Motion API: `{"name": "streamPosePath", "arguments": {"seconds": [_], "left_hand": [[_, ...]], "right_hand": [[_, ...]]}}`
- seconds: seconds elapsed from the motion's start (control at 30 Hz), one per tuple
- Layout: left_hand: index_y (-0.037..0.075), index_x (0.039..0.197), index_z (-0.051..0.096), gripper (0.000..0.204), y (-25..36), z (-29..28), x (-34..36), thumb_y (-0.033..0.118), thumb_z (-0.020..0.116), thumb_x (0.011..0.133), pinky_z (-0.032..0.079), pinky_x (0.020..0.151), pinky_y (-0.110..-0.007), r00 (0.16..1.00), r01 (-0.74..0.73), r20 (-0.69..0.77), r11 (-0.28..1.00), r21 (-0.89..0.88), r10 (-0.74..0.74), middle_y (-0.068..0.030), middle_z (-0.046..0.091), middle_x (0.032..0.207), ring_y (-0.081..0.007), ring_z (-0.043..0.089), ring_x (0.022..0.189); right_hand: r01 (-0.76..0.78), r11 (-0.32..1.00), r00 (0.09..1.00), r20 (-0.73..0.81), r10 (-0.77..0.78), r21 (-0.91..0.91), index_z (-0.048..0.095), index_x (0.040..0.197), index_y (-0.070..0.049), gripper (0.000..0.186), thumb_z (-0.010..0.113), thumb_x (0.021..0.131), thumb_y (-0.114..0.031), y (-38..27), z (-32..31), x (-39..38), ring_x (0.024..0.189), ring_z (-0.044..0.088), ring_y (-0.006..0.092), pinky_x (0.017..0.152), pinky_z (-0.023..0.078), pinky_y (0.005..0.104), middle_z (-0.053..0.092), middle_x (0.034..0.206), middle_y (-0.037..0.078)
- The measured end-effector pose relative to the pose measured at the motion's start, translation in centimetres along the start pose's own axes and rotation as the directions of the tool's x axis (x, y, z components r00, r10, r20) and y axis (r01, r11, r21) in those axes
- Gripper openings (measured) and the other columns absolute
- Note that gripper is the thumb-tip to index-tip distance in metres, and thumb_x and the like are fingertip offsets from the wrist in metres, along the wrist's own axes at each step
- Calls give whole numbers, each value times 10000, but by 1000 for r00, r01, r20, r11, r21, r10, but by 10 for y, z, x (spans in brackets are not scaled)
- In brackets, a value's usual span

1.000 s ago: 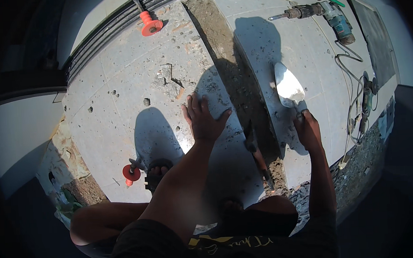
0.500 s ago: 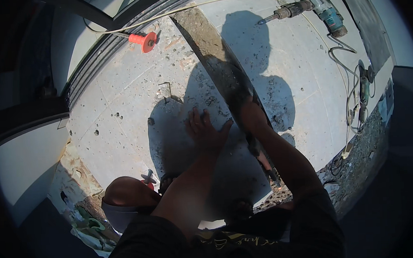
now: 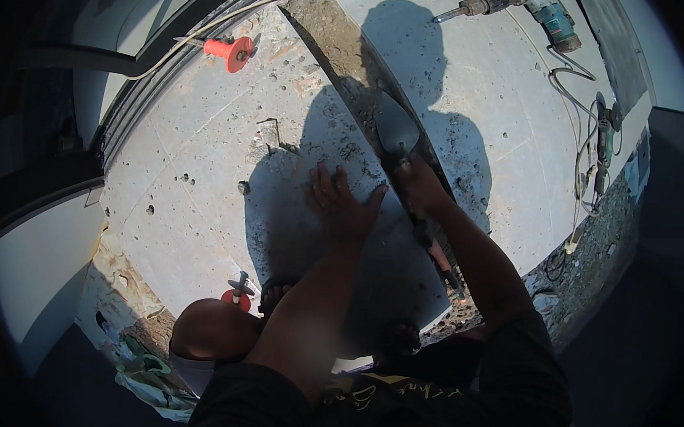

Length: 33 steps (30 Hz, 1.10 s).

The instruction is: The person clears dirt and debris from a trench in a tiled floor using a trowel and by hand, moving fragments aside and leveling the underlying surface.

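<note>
My right hand [image 3: 423,185] is wrapped round the handle of a trowel. The trowel's grey, pointed blade [image 3: 397,125] lies inside a long narrow trench [image 3: 327,38] cut through the pale tiled floor. Just left of the trench, my left hand [image 3: 344,207] presses flat on a tile [image 3: 383,280] with its fingers spread. Nearer to me, an orange and black rod-like thing [image 3: 439,256] lies along the trench. The trowel's handle is mostly hidden in my fist.
A chisel with a red hand guard [image 3: 230,53] lies far left, beside the door track. Another red-guarded tool [image 3: 238,291] is near my knee. A demolition hammer [image 3: 551,23] and angle grinder [image 3: 605,145] lie right with cables. Rubble bits dot the floor [image 3: 178,137].
The trowel blade, dark and blurred before, now shows its broad grey face in the trench. My left hand stays in place. The view has shifted slightly.
</note>
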<state>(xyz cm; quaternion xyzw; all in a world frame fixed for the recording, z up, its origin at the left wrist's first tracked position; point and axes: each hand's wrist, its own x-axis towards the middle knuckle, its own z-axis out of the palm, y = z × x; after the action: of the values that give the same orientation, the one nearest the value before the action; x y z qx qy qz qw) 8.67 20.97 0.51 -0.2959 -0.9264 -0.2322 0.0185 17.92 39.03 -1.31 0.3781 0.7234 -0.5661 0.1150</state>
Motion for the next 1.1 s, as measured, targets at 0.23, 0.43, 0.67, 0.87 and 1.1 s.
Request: {"name": "streamPosePath", "arguments": {"seconds": [0.23,0.43,0.67,0.87,1.1], "left_hand": [[-24,1352,488,948,-6,-5,0,669,747,760,203,1156,-658,999,19,29,999,29,-19,-247,350,1492,-449,273,1446],[-31,1359,484,966,1,-5,0,672,752,753,210,1151,-661,999,11,45,999,44,-13,-250,344,1494,-442,268,1453],[-29,1378,472,986,-5,-2,-2,679,750,750,194,1164,-655,998,25,55,997,66,-28,-239,328,1507,-430,263,1460],[-3,1359,483,946,-2,-1,-1,677,740,755,163,1182,-645,998,27,47,998,50,-30,-238,311,1524,-424,224,1477],[-24,1384,467,978,-3,-2,-2,674,745,758,176,1166,-660,997,21,78,999,39,-24,-245,296,1522,-441,240,1461]], "right_hand": [[-153,846,988,-90,124,-511,522,1170,39,363,545,964,-259,-39,7,-30,987,690,448,796,569,509,689,1009,310],[81,728,952,-163,-258,-681,458,1140,89,400,547,960,-257,-56,10,19,824,699,476,716,577,533,684,872,325],[175,892,984,60,-166,-418,425,1201,101,427,559,909,-180,-53,-2,25,697,717,386,582,568,469,674,905,294],[275,946,959,-24,-284,-173,400,1239,29,461,616,882,-167,-40,-4,23,511,618,276,467,506,408,612,807,204],[-188,892,972,207,110,410,386,1188,-22,365,590,910,-142,-68,-14,3,474,575,218,397,470,371,557,723,113]]}}
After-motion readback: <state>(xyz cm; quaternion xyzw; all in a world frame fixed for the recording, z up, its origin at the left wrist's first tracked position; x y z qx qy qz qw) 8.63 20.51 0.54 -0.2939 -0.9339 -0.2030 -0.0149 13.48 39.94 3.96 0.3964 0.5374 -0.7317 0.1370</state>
